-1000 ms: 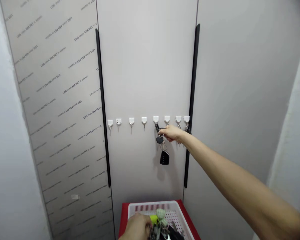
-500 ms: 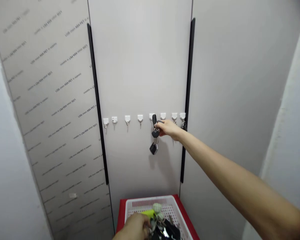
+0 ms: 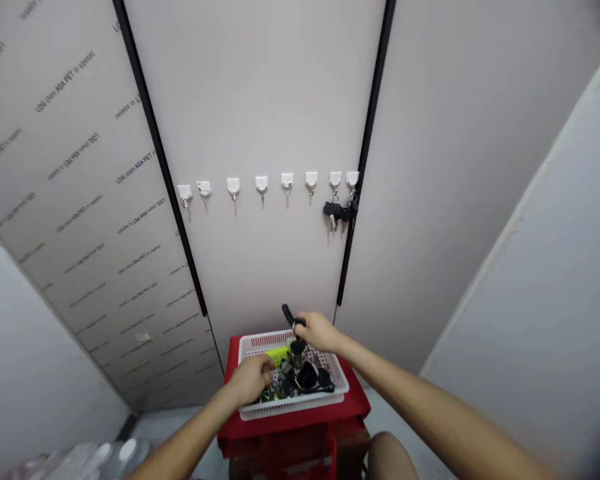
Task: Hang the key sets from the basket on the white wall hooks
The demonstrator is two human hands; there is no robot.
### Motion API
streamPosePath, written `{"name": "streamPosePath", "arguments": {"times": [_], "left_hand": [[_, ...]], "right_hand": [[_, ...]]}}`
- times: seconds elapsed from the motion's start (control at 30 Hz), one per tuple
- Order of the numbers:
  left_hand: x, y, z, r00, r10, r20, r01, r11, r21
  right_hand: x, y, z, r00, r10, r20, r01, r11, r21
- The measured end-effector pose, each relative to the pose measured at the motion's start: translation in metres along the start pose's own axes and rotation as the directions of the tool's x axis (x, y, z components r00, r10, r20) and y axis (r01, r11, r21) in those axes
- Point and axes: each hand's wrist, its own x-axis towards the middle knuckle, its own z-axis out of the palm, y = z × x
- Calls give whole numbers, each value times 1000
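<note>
Pale walls (image 3: 555, 287) stand close on both sides, and rows of small words cover the left panel (image 3: 95, 220). Over the basket (image 3: 344, 387), the right hand (image 3: 319, 332) pinches a bunch of keys by its black strap (image 3: 289, 315), which pokes up past the fingers. Right under it is a black car key fob (image 3: 307, 375); I can't tell if it hangs from the bunch. At the basket's left side, the left hand (image 3: 253, 379) has curled fingers near a yellow-green thing (image 3: 277, 355); I can't tell if it holds anything. More keys lie in the white basket, on a red cover (image 3: 356, 400). Higher up, eight white hooks (image 3: 261, 183) make a row, and black-topped keys (image 3: 334, 211) hang from the two on the right.
</note>
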Motion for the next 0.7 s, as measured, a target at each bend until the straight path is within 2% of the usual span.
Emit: {"name": "streamPosePath", "arguments": {"times": [0.17, 0.3, 0.37, 0.43, 0.47, 0.5, 0.53, 0.57, 0.6, 0.67, 0.7], "left_hand": [[4, 14, 6, 998, 43, -35, -44, 999, -28], [7, 21, 9, 997, 74, -25, -75, 997, -17], [10, 26, 3, 995, 96, -37, -97, 995, -21], [17, 36, -9, 988, 135, -70, -137, 990, -39], [22, 44, -18, 983, 156, -97, -162, 985, -54], [28, 55, -30, 976, 176, -129, -186, 980, -71], [36, 67, -42, 966, 192, -172, -210, 973, -91], [46, 82, -55, 955, 207, -214, -235, 965, -117], [56, 97, -68, 941, 203, -271, -249, 958, -145], [80, 131, -92, 913, 165, -373, -264, 936, -231], [92, 148, -101, 900, 129, -416, -266, 920, -289]], "right_hand": [[-6, 0, 21, 1000, 24, 20, -19, 967, -255], [-17, 11, 40, 1000, 1, 0, -1, 961, -275], [-21, 16, 42, 1000, 4, 0, -4, 967, -254], [-19, 19, 31, 1000, -17, 0, 16, 978, -209], [-16, 20, 19, 999, -39, -36, 33, 985, -170], [-12, 21, 2, 993, -60, -101, 47, 991, -123], [-5, 21, -18, 973, -66, -221, 51, 996, -71], [2, 22, -42, 920, -37, -390, 34, 999, -13], [11, 23, -68, 833, 10, -553, 14, 999, 39], [27, 25, -117, 608, 90, -789, -15, 995, 102], [35, 27, -137, 526, 112, -843, -19, 993, 120]]}}
